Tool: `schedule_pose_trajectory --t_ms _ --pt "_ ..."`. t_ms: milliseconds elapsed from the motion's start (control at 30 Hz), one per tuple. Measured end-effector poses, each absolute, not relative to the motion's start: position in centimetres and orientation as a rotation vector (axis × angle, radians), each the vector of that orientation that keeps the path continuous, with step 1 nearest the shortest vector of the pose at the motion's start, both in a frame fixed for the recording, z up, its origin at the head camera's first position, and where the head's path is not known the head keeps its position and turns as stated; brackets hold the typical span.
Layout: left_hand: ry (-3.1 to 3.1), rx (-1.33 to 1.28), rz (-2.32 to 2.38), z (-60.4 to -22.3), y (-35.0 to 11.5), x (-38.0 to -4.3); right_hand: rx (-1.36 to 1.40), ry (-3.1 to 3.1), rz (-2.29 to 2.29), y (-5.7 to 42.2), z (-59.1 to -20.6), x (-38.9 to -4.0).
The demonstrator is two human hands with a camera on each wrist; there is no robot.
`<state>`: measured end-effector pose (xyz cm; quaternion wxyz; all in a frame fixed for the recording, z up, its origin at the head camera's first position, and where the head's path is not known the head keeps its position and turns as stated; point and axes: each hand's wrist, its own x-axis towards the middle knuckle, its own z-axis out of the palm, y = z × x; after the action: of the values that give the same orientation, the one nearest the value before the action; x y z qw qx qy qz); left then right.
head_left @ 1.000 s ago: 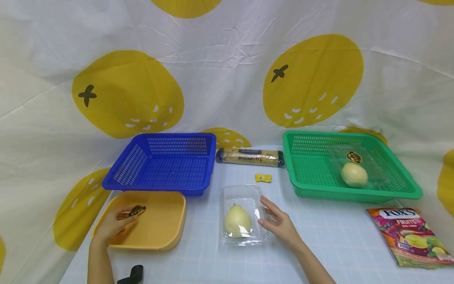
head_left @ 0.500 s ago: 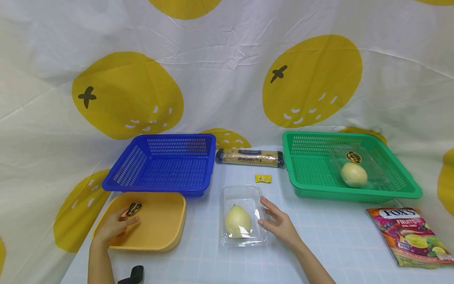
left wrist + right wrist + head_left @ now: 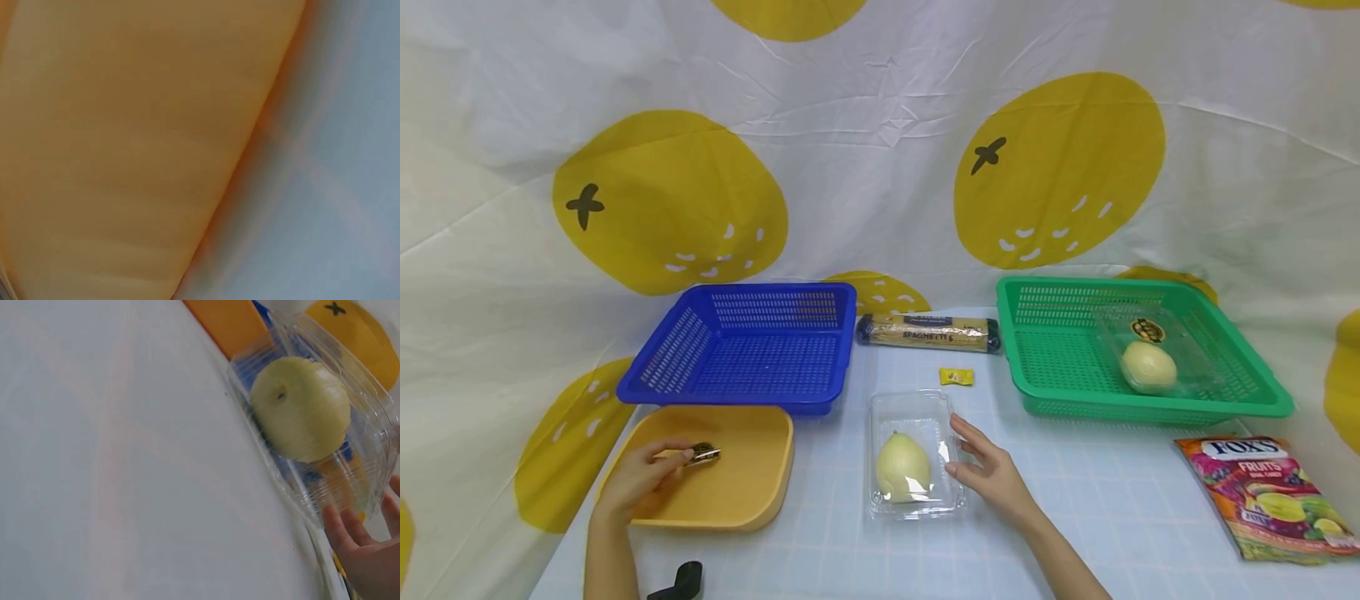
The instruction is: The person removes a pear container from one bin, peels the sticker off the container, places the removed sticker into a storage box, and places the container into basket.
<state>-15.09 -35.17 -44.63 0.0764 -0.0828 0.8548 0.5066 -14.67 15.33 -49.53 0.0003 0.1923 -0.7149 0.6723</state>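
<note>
My left hand [image 3: 642, 479] is over the orange-yellow tray [image 3: 745, 475], pinching a small black-and-gold sticker [image 3: 703, 454] between thumb and fingers. Its design resembles the round label on the box in the green basket. A clear lidded plastic box [image 3: 913, 408] stands on the table in the middle, with a pale yellow-green pear [image 3: 903, 468] inside. Beside that box, my right hand [image 3: 996, 477] has its fingers spread, fingertips right at the side wall. In the right wrist view, the fingers [image 3: 337, 531] lie along the box's end, and the pear [image 3: 300, 409] shows through the plastic.
Behind the tray is a blue basket [image 3: 625, 390]. A spaghetti pack [image 3: 928, 332] and a small yellow wrapped candy [image 3: 957, 377] lie beyond the box. The green basket [image 3: 1157, 408] holds another boxed pear [image 3: 1148, 367]. A Fox's candy bag [image 3: 1270, 500] lies right; a black object [image 3: 683, 581] sits front left.
My left hand has turned the sticker over in its fingers and shifted it slightly to the right, over the tray. The right hand and the box have stayed put.
</note>
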Motion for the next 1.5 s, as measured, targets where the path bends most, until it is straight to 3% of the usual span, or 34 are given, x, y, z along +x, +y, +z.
schedule_pose_trajectory --t_ms 300,800,1500 --pt "2.465 -0.191 1.355 -44.72 -35.19 -15.47 0.569 -2.270 2.119 15.38 -49.53 -14.70" --pt "2.329 0.002 1.516 -45.02 -35.69 -15.77 0.579 -2.280 2.080 15.36 -49.55 -14.74" --pt "2.160 0.043 1.659 -44.87 -35.83 -15.67 0.556 -2.264 2.128 15.35 -49.79 -14.71"
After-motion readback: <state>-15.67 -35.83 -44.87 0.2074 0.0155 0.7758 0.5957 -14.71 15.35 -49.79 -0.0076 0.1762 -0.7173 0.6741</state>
